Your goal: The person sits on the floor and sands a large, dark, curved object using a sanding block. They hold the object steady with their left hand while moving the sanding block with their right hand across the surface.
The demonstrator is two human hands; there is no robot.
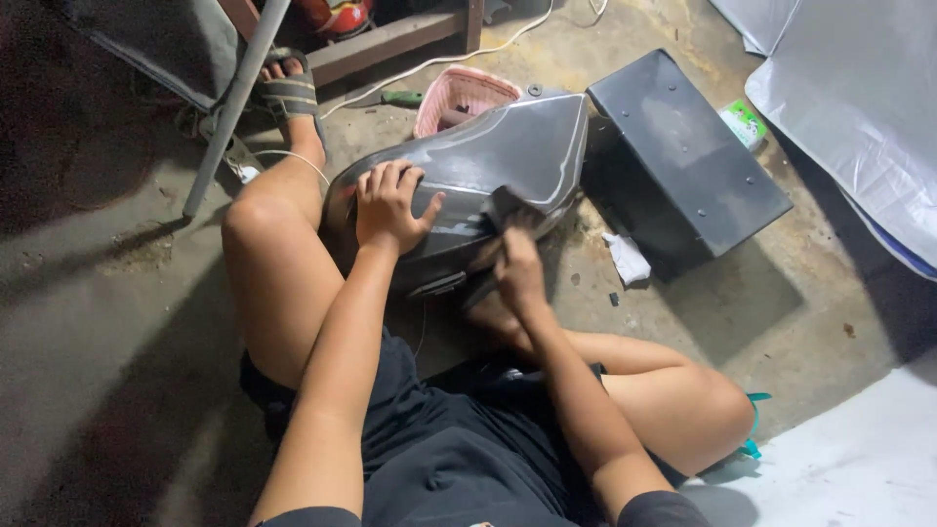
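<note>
A curved dark grey body panel (517, 156) rests on the concrete floor between my legs. My left hand (388, 205) lies flat on its upper left side, fingers spread, holding it steady. My right hand (515, 263) is closed on a small dark sheet, which looks like sandpaper (508, 207), pressed against the panel's lower edge. I sit on the floor with my left knee raised and my right leg folded to the side.
A black box-shaped part (683, 161) lies right of the panel. A pink basket (459, 96) sits behind it, with a green-handled tool (402, 98) nearby. White crumpled paper (625, 259), a metal pole (234, 102), a white cable and grey sheeting (859, 107) surround the spot.
</note>
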